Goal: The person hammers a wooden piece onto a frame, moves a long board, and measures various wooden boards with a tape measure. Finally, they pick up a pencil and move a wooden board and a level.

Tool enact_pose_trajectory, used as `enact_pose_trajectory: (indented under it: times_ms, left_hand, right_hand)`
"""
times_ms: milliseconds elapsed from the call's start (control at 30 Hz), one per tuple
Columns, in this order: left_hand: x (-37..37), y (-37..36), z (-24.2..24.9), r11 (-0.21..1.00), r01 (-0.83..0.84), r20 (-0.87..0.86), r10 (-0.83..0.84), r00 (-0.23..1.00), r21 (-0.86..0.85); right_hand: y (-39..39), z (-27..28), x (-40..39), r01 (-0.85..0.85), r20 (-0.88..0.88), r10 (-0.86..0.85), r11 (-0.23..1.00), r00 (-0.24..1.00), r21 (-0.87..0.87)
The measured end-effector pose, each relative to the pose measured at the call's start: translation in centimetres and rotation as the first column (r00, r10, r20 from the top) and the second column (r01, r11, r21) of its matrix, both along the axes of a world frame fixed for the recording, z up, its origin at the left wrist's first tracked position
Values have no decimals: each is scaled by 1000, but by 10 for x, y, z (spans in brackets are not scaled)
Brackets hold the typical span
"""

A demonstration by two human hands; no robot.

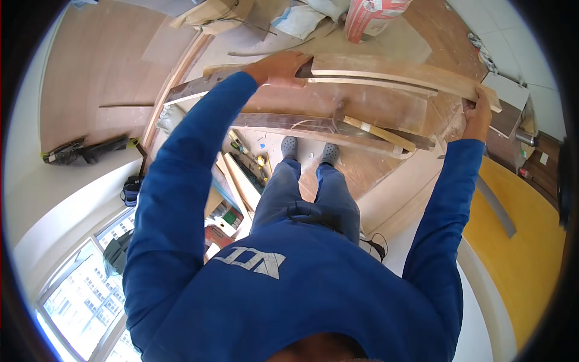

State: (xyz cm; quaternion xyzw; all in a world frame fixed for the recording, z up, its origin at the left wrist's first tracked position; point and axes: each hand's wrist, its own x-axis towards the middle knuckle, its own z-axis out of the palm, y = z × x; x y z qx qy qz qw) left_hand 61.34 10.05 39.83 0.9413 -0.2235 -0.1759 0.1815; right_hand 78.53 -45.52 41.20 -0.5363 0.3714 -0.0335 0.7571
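A long pale wooden board (398, 71) runs across in front of me, tilting down to the right. My left hand (282, 67) is closed at its left end, thumb and fingers bent round the wood. At the far right end, my right hand (478, 114) grips the same board, its fingers partly hidden. Just below the board lies a longer dark-faced wooden piece (193, 89), passing beneath my left hand. Nearer my feet, a dark plank (271, 120) carries what looks like a hammer (377, 131) with a light wooden handle.
Tools and wood strips (241, 181) lie on the floor left of my legs. At the back are cardboard pieces (226, 12) and a red-and-white sack (374, 18). A yellow panel (512, 241) stands at right, and a window (84, 295) is at lower left.
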Motion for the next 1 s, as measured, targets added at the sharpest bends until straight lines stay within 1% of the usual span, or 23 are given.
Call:
enact_pose_trajectory:
  times_ms: [33,67,100,133,167,233,300,367,400,433,467,500,533,567,633,667,733,767,800,867,900,967,1000]
  left_hand:
    - [-9,0,5,1000,2,17,-2,1000,1]
    - [-25,-2,8,999,-4,253,-8,967,47]
    - [-47,-6,5,996,-24,463,-18,886,84]
    - [-56,-6,3,997,-79,445,62,893,21]
    - [-53,-1,3,996,-81,479,60,876,24]
    - [-62,6,3,986,-148,394,164,904,-71]
    - [-59,19,18,986,-115,468,160,869,-124]
    - [-50,32,67,989,-103,224,123,967,-102]
    - [-51,35,98,986,-55,239,92,967,-155]
    - [-51,37,134,987,-64,260,102,960,-149]
    - [-55,36,169,986,-73,153,95,984,-147]
    - [-59,37,192,986,-80,54,89,995,-146]
    - [-62,44,208,988,-34,102,50,994,-149]
    - [-68,50,221,989,-31,129,50,990,-148]
    - [-87,57,248,946,-13,212,86,973,-324]
    - [-95,54,281,970,-111,24,119,993,-218]
    - [-108,65,279,946,-110,104,148,984,-304]
    - [-113,64,286,929,-193,-40,191,981,-314]
    - [-123,61,293,910,-285,-185,238,954,-302]
    - [-148,60,287,748,-400,-352,235,906,-530]
    - [-156,63,281,746,-399,-345,238,908,-534]
    - [-172,64,268,657,-582,-553,290,781,-479]
    - [-183,58,272,617,-606,-593,263,761,-503]
  right_hand:
    - [10,22,1,2,17,-2,1000,1000,1]
    - [21,42,-3,-2,58,5,999,998,-50]
    - [26,56,-12,-8,86,17,994,996,-106]
    - [30,68,-14,-8,105,20,994,994,-106]
    - [38,79,-12,24,142,-6,992,990,-123]
    - [43,88,-26,91,182,-62,983,981,-160]
    - [43,106,-35,86,192,-50,979,980,-185]
    - [43,128,-42,-39,61,62,945,996,-324]
    - [42,130,-44,-23,123,68,942,990,-336]
    - [37,131,-44,-27,144,79,944,986,-330]
    - [29,131,-50,43,204,-15,990,979,-132]
    - [26,138,-55,101,251,-116,992,961,75]
    - [32,153,-69,-51,336,25,996,941,71]
    - [42,166,-70,-54,362,25,996,932,72]
    - [51,179,-75,80,299,-160,962,941,262]
    - [52,183,-74,45,337,-195,914,921,404]
    - [28,163,-57,-385,470,135,781,872,491]
    - [74,201,-83,-150,397,-17,910,918,387]
    - [99,227,-105,-321,502,50,822,863,471]
    - [128,244,-109,-380,626,38,822,779,423]
    - [135,248,-107,-386,632,41,821,774,419]
    - [147,256,-103,-279,606,62,921,793,272]
    - [152,261,-103,-283,601,67,919,796,273]
